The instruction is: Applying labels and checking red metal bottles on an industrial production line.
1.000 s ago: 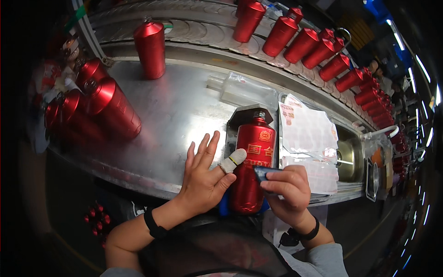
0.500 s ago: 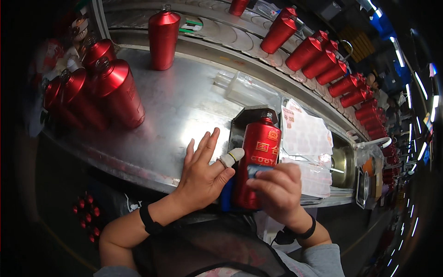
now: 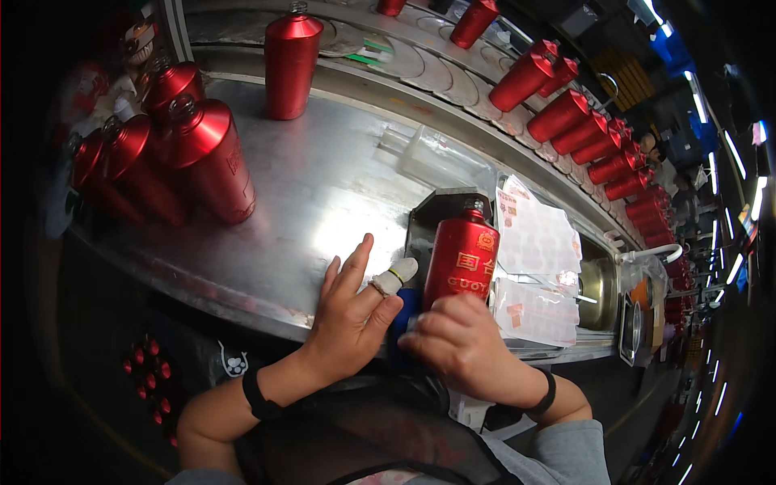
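Note:
A red bottle (image 3: 459, 263) with gold lettering and a clear threaded neck lies in a dark holder (image 3: 422, 217) that has a blue part at its near end. Over the bottle's lower body is my right hand (image 3: 461, 343), its fingers closed. A small grey-blue flat piece is pinched in them, mostly hidden by the fingers. To the left of the bottle, my left hand (image 3: 352, 319) has its fingers stretched out and holds nothing. One of its fingers wears a white cover (image 3: 394, 277) with a yellow band.
Several red bottles (image 3: 206, 162) stand at the left, and another red bottle (image 3: 293, 65) stands at the back. Beyond the metal table (image 3: 275, 194), a conveyor (image 3: 436, 73) carries more bottles. Printed sheets (image 3: 537, 234) lie right of the holder, beside a metal basin (image 3: 596, 291).
My right hand has moved down and left over the lower bottle, and the flat piece is now mostly hidden. Bottles on the conveyor have shifted. My left hand stays almost in place.

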`<state>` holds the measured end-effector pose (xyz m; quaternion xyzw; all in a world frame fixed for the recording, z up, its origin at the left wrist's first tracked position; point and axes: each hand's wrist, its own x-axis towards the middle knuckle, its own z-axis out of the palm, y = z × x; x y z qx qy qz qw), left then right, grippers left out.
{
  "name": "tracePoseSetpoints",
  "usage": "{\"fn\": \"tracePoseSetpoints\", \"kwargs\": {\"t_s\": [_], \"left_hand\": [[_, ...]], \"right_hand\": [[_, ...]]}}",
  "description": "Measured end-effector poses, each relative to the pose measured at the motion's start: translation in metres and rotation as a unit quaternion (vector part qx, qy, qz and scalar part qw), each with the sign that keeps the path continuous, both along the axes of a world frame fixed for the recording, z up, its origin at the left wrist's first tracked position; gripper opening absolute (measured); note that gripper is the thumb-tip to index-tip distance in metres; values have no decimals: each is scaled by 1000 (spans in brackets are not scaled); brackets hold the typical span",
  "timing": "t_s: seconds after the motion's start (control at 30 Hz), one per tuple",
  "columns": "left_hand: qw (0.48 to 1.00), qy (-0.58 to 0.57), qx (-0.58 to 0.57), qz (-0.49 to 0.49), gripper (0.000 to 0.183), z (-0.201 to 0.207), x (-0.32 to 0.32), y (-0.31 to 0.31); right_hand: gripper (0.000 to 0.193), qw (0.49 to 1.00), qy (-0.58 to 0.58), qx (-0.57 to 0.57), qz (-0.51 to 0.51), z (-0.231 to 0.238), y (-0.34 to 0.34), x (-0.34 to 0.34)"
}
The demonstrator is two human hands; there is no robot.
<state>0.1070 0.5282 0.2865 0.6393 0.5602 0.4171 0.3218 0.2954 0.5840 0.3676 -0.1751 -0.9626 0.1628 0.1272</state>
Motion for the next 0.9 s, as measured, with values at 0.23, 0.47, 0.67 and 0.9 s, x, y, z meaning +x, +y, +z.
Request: {"fn": "tracePoseSetpoints", "kwargs": {"t_s": [0.23,0.47,0.67,0.9], "left_hand": [[999,-29,-12,-30,38,-5,1,9],[997,-40,-8,-60,42,-16,10,19],[996,-2,-2,-88,45,-30,14,34],[995,-5,-3,-98,59,-39,0,49]], "right_hand": [[34,985,79,71,-133,-1,14,13],[20,827,255,-182,-467,-34,22,30],[20,714,349,-269,-544,-66,32,58],[20,724,305,-268,-557,-97,49,40]]}}
